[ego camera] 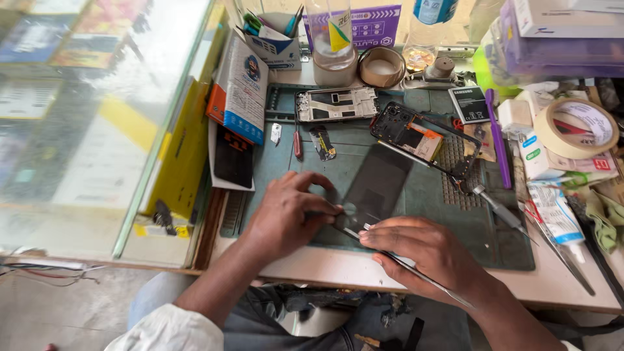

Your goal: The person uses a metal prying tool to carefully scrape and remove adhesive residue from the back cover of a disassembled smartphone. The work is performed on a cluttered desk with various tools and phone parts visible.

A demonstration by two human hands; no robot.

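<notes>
A dark phone screen panel lies tilted on the green work mat. My left hand rests on the mat, its fingertips pinching the panel's near corner. My right hand grips a thin metal tool whose tip lies at the panel's lower edge. An opened phone frame with a red rim sits just beyond the panel. Another phone frame lies at the mat's far side.
A red-handled screwdriver, a purple tool, tweezers, a phone battery, tape rolls and glue tubes surround the mat. A glass counter is at left, with boxes beside it.
</notes>
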